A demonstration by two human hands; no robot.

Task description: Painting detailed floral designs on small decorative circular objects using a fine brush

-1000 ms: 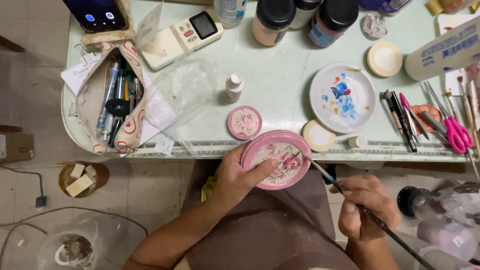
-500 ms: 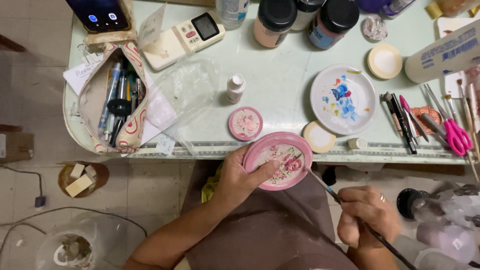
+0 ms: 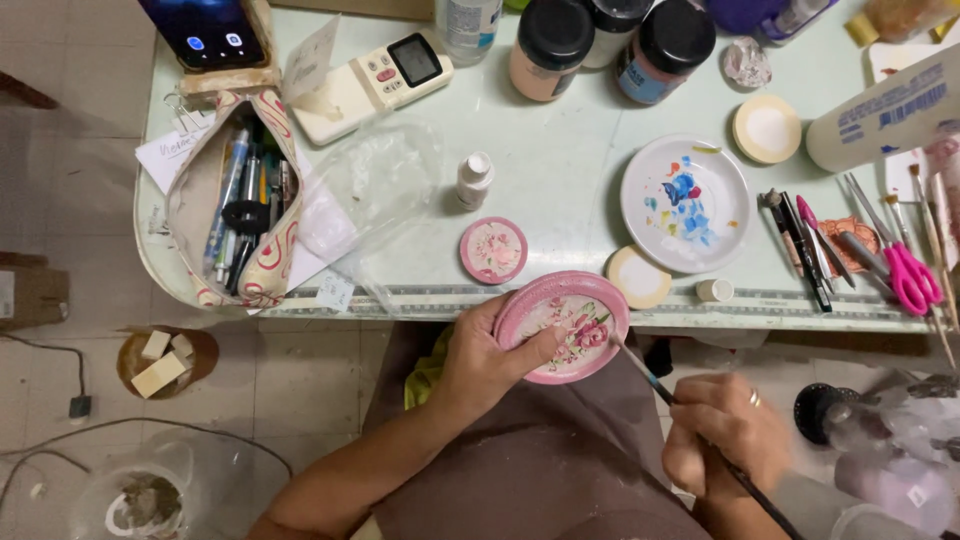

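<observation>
Pink-rimmed and oval, the small painted dish sits tilted in the left hand, just below the edge of the pale green table; fingers curl under it and the thumb presses on its rose-patterned face. The right hand is closed round a thin dark paintbrush, whose tip meets the dish's right rim; the handle's far end runs out of view at the bottom.

On the table just above lie a smaller pink round lid, a little white bottle and a white palette plate dabbed with blue and red paint. An open pencil case lies at left, its contents too crowded to tell apart. Pink-handled scissors and more brushes sit at right, partly cut off by the frame. The jars along the top edge are cropped too.
</observation>
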